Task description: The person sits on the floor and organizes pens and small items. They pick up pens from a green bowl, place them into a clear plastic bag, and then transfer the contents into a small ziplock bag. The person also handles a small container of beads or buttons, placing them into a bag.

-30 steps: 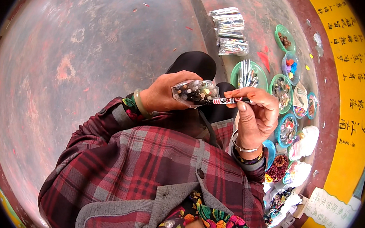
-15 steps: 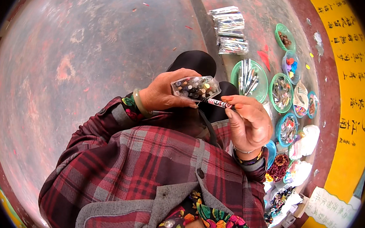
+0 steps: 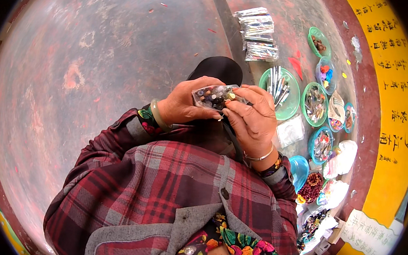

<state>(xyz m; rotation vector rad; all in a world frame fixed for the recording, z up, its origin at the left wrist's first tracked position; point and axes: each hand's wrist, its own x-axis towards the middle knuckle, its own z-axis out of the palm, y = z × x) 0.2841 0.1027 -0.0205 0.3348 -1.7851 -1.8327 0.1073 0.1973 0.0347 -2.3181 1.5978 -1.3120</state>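
Beside the bead bag, green bowls crowd the floor.

I count one clear bag of beads between my two hands, about seven small bowls right of my right hand, and four foil packets beyond it.

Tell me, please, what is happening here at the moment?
A person in a plaid shirt holds a small clear packet of mixed beads up in both hands: the left hand grips it from the left, the right hand pinches its right edge. On the floor to the right lie green bowls of beads and bundles of shiny packets.
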